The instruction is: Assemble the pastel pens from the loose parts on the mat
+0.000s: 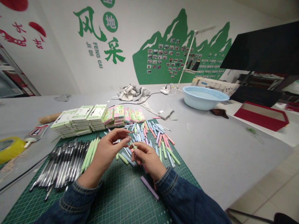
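Both my hands meet over a green cutting mat [121,199]. My left hand [109,148] is curled, its fingertips pinching the tip of a thin pen part. My right hand [147,158] is closed round a light green pen barrel [133,146], holding its other end. Just beyond the hands lies a heap of pastel pen barrels [156,140] in pink, blue, green and purple. A purple barrel [149,187] lies on the mat by my right sleeve. To the left, a row of black-and-clear pens [62,163] lies on the mat.
Stacks of green and pink pen boxes [93,118] stand behind the mat. A yellow tape roll [9,147] sits at far left. A light blue basin [204,97], a red box [263,115] and a sewing machine [215,83] stand at right. Grey cloth [132,92] lies at the back.
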Demonstrator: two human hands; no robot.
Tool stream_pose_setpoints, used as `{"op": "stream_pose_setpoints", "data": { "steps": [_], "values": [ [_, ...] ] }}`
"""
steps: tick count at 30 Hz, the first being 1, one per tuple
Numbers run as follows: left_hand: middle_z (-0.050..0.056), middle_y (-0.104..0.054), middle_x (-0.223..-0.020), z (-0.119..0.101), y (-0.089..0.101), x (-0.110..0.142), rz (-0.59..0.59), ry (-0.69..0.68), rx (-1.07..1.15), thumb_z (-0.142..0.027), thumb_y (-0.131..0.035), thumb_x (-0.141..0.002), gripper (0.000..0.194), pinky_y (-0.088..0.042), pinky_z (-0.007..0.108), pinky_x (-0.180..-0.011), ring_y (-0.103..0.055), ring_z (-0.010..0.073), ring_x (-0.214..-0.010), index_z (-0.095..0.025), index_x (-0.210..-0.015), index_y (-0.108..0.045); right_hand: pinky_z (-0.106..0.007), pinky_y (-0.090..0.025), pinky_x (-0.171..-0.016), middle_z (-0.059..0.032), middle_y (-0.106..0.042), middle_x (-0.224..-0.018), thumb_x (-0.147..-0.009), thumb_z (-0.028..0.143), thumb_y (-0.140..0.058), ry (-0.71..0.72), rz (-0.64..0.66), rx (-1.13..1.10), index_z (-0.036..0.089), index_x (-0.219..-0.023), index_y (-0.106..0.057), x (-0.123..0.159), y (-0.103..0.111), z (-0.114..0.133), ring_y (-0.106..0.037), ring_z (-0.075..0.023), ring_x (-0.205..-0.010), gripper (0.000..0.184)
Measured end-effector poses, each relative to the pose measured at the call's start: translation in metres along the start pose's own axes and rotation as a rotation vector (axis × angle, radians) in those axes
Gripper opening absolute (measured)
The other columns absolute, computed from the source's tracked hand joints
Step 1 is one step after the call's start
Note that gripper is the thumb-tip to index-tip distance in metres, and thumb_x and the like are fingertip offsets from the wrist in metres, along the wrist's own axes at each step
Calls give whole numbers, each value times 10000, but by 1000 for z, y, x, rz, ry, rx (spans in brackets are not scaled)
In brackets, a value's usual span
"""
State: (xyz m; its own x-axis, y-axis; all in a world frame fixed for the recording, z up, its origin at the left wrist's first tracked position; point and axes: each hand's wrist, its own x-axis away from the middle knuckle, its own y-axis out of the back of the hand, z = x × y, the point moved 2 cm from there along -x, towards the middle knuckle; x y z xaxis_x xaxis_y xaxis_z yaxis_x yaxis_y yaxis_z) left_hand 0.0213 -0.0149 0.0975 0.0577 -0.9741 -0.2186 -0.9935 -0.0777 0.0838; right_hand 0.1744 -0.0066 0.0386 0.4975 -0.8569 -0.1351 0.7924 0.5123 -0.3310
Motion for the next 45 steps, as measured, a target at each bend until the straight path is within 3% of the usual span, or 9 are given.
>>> {"op": "stream_pose_setpoints", "data": {
  "steps": [3,7,17,22,27,32,35,40,45],
  "values": [
    [36,-681,-866,3,-2,0,35,63,103,-295,-731,-724,316,-558,311,-702,-640,194,-820,-215,-1019,-651,-219,-252,-465,18,-592,-636,-853,383,-586,7,-5,10,186,-1030,-636,0,-1,1,-379,-72,-459,269],
    [27,-679,-821,11,-4,0,29,124,113,-298,-734,-721,180,-533,265,-689,-636,159,-743,-188,-857,-692,-208,-259,-458,24,-613,-644,-841,372,-607,18,-24,-13,192,-1032,-598,-1,0,-3,-388,-68,-453,263],
    [5,-682,-789,4,2,1,18,-2,-67,-304,-711,-750,165,-484,250,-704,-620,145,-714,-189,-865,-685,-240,-407,-618,-27,-673,-719,-857,347,-599,46,10,-32,165,-928,-636,1,-1,-2,-535,-116,-612,199],
    [8,-679,-779,9,1,-1,55,49,-25,-307,-713,-747,166,-474,242,-689,-599,138,-708,-188,-859,-691,-240,-391,-624,-43,-670,-713,-890,364,-557,-11,122,-158,155,-927,-621,2,-5,-1,-547,-114,-606,222],
    [12,-682,-799,7,-2,0,56,61,-7,-302,-730,-724,164,-470,233,-695,-604,143,-740,-189,-837,-692,-230,-350,-574,-40,-661,-705,-892,353,-555,-32,152,-230,160,-924,-604,1,-6,-4,-514,-102,-556,202],
    [51,-704,-886,-1,1,0,174,110,3,-385,-656,-775,292,-490,274,-705,-632,188,-794,-195,-995,-684,-237,-335,-574,-34,-651,-700,-879,333,-576,30,131,-208,164,-944,-613,2,-5,0,-465,-98,-546,185],
    [51,-714,-906,2,18,-6,108,93,-237,-425,-576,-810,300,-482,278,-683,-647,216,-830,-215,-998,-681,-246,-351,-596,-44,-657,-724,-871,319,-585,57,80,-175,161,-936,-628,2,-3,5,-485,-110,-581,175],
    [23,-693,-651,27,49,-16,93,183,-1048,-285,-539,-765,172,-391,257,-567,-640,210,-653,-232,-794,-699,-250,-387,-634,-33,-640,-753,-871,269,-588,110,-72,-128,163,-898,-646,1,6,11,-511,-110,-617,124],
    [65,-710,-721,42,48,-16,115,199,-1275,-284,-502,-772,207,-381,273,-584,-645,226,-702,-218,-787,-697,-253,-404,-643,-24,-622,-741,-877,260,-579,143,-132,-101,165,-892,-653,0,11,11,-524,-114,-627,122]
  ]
}}
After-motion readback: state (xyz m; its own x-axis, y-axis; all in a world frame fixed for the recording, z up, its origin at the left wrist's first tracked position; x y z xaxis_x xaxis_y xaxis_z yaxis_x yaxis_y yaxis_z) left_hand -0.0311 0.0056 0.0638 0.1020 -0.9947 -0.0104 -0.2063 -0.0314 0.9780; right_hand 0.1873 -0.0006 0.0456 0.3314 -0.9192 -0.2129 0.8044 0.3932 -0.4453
